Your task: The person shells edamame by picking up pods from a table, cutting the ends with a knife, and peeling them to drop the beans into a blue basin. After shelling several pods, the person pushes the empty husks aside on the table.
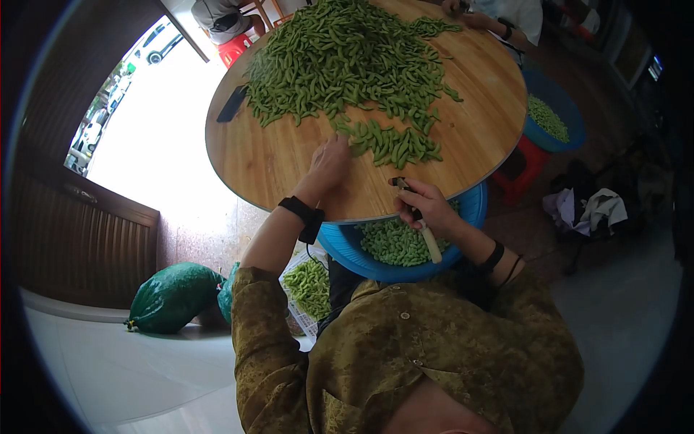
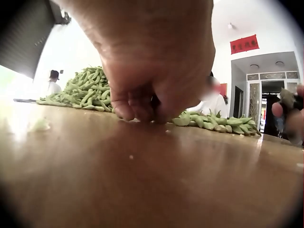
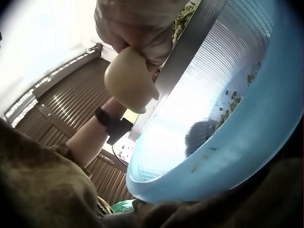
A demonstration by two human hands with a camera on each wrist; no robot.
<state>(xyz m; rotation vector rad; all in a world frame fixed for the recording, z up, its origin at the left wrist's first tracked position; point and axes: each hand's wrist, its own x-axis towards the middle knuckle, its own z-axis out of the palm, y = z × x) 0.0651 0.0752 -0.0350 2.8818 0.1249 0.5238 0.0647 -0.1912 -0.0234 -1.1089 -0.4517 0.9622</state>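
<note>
On the round wooden table [image 1: 282, 163] lies a big heap of green pods [image 1: 340, 58], with a smaller group of pods [image 1: 397, 145] in front. The left hand [image 1: 331, 163] is beside that group; in the left wrist view the left hand [image 2: 152, 61] has bent fingers with tips down at the tabletop, and whether they pinch a pod is hidden. At the table's near edge the right hand [image 1: 428, 206] grips a tool with a pale handle [image 1: 431, 244] and a dark upper end. The right wrist view shows the handle's rounded end [image 3: 128, 80] below the right hand [image 3: 142, 23].
Under the near edge stands a blue basin [image 1: 347, 249] of shelled beans. A white crate of pods [image 1: 307, 289] and a green sack [image 1: 173, 296] are at the lower left. Another blue basin [image 1: 575, 126] sits on a red stool at right. A dark flat object [image 1: 232, 104] lies at the table's left.
</note>
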